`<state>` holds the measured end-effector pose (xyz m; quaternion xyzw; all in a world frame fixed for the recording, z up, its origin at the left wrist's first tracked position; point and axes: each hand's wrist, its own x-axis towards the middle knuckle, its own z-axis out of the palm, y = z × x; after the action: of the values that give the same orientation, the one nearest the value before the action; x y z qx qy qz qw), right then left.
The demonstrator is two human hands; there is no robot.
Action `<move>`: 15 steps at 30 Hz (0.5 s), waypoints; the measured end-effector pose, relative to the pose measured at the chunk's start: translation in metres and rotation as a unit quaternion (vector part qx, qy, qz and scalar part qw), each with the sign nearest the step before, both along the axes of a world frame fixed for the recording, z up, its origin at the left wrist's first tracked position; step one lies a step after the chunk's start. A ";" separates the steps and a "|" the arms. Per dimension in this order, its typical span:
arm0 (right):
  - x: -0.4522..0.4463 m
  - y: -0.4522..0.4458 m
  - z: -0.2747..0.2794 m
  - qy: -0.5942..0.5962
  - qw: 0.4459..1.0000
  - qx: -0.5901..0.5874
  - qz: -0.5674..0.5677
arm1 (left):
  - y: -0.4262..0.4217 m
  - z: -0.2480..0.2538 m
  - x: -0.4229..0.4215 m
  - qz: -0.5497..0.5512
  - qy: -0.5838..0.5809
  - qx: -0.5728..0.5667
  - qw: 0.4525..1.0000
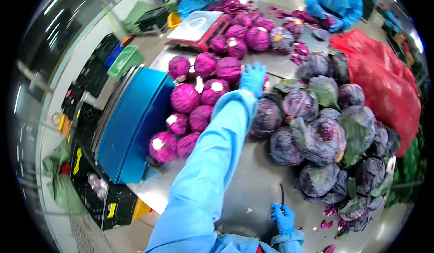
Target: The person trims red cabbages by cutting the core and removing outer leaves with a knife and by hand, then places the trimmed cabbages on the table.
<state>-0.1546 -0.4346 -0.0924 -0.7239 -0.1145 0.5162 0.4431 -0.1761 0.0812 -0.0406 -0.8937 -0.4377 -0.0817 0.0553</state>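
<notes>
My left hand (253,78), in a blue glove, reaches out over the metal table (239,189) with its fingers stretched and apart. It is beside a peeled purple cabbage (228,69), and part of another purple one shows at its right edge. Near my body, my right hand (283,218) is closed around a small knife (282,195), its thin dark blade pointing away from me. Bright peeled cabbages (185,98) lie left of my outstretched arm. Dark unpeeled cabbages (322,140) with loose outer leaves are heaped on the right.
A blue bin (131,126) stands at the table's left edge. A red scale (199,29) is at the back left, a red mesh sack (382,83) at the right. Two people in blue gowns work across the table. Purple leaf scraps (326,225) lie near the front right.
</notes>
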 end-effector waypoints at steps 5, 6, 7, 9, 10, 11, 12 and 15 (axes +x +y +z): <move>0.001 0.003 -0.006 0.006 1.000 0.028 -0.013 | 0.011 0.016 -0.021 -0.089 -0.013 -0.097 0.991; 0.001 0.000 -0.006 0.009 0.999 0.023 -0.020 | 0.004 0.033 -0.043 -0.135 -0.065 -0.038 0.988; 0.001 -0.002 -0.006 0.014 0.999 0.027 -0.021 | 0.000 0.057 -0.064 -0.144 -0.105 -0.009 0.984; 0.000 -0.001 -0.006 0.028 0.998 0.036 -0.030 | 0.000 0.072 -0.120 -0.135 -0.270 0.111 0.947; 0.000 -0.002 -0.006 0.021 0.999 0.029 -0.024 | 0.005 0.070 -0.161 -0.018 -0.240 0.045 0.970; 0.001 -0.002 -0.006 0.014 0.999 0.022 -0.019 | 0.002 0.085 -0.194 0.108 -0.179 -0.035 0.977; 0.002 -0.002 -0.007 0.006 1.000 0.015 -0.012 | -0.006 0.092 -0.226 0.193 -0.115 -0.054 0.973; 0.001 0.001 -0.005 -0.004 1.000 0.012 -0.008 | -0.017 0.066 -0.302 0.239 0.055 -0.243 0.938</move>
<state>-0.1535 -0.4340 -0.0978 -0.7215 -0.1162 0.5087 0.4553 -0.4776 0.0640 0.0252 -0.7518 -0.6415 0.0925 -0.1213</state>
